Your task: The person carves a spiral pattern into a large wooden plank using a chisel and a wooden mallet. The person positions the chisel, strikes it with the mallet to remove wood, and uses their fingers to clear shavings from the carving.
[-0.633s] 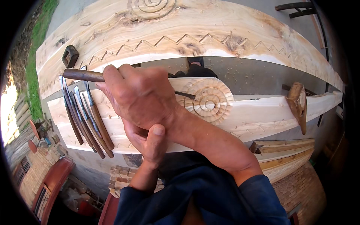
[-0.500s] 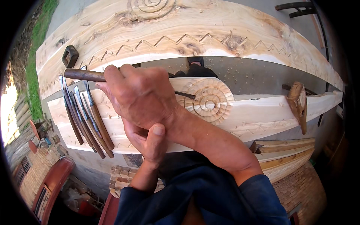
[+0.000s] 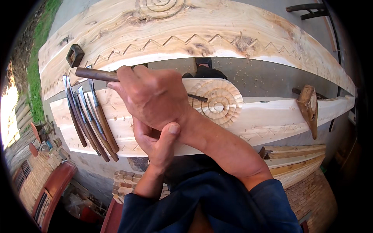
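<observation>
My right hand [image 3: 155,95] is closed around the dark wooden handle of a chisel [image 3: 95,74]. The handle points left, and the thin dark blade comes out past the hand, its tip on a carved spiral rosette [image 3: 218,106]. That rosette sits on the nearer pale wooden board [image 3: 268,120]. Beneath the right hand is my left hand [image 3: 161,145], its thumb against the right wrist. The left fingers are hidden, so what they touch does not show. Several carving chisels [image 3: 91,118] with wooden handles lie side by side on the board's left part.
Across a gap lies a second wide board [image 3: 171,29] with a zigzag groove and another spiral. A wooden mallet [image 3: 308,110] rests on the nearer board's right part. On the far board's left sits a dark block-like ring [image 3: 75,55]. Wood chips dot the grey floor [image 3: 248,75].
Both hands have shifted slightly right with the chisel, and its blade tip has moved further right over the rosette. The view has shifted a little too.
</observation>
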Available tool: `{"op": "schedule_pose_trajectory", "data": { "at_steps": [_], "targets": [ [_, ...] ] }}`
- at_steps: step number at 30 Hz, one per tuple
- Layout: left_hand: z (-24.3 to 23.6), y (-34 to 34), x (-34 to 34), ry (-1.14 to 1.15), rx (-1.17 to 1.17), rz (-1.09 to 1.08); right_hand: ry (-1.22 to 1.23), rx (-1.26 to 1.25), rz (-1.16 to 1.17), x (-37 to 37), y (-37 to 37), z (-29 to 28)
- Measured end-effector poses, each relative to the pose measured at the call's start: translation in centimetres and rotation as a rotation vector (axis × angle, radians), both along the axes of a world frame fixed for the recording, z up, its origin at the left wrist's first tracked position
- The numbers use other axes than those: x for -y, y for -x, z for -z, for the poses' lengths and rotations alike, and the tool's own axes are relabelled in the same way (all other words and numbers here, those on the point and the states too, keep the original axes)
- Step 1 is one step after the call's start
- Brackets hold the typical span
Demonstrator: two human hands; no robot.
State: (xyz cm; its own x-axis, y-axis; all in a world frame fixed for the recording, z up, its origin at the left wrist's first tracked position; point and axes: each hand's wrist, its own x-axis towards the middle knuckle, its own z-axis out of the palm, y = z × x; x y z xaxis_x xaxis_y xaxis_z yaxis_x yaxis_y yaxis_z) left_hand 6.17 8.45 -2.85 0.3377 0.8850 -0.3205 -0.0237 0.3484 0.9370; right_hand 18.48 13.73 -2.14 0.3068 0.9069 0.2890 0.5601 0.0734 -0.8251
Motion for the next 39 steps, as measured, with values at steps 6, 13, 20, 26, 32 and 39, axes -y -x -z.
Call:
{"op": "schedule_pose_trajectory", "data": {
  "at_steps": [6, 13, 20, 26, 32, 39],
  "targets": [
    [-0.4, -0.4, 0.2, -0.034, 0.002, 0.005, 0.024, -0.009, 0.017, 0.5, -0.6, -0.2],
    [1.6, -0.2, 0.9, -0.152, 0.018, -0.036, -0.068, -0.012, -0.035, 0.5, -0.6, -0.8],
    [1.9, -0.7, 0.8, -0.220, 0.046, -0.076, -0.072, -0.007, -0.045, 0.5, -0.9, -1.0],
    [0.9, -0.1, 0.5, -0.112, 0.037, -0.029, -0.003, 0.001, -0.016, 0.4, -0.3, -0.3],
    [0.1, -0.1, 0.4, -0.038, 0.023, 0.017, -0.019, 0.013, 0.015, 0.3, -0.2, 0.2],
    [-1.0, -0.9, -0.7, -0.029, 0.029, 0.067, -0.055, 0.020, 0.133, 0.2, -0.3, 0.4]
  ]
}}
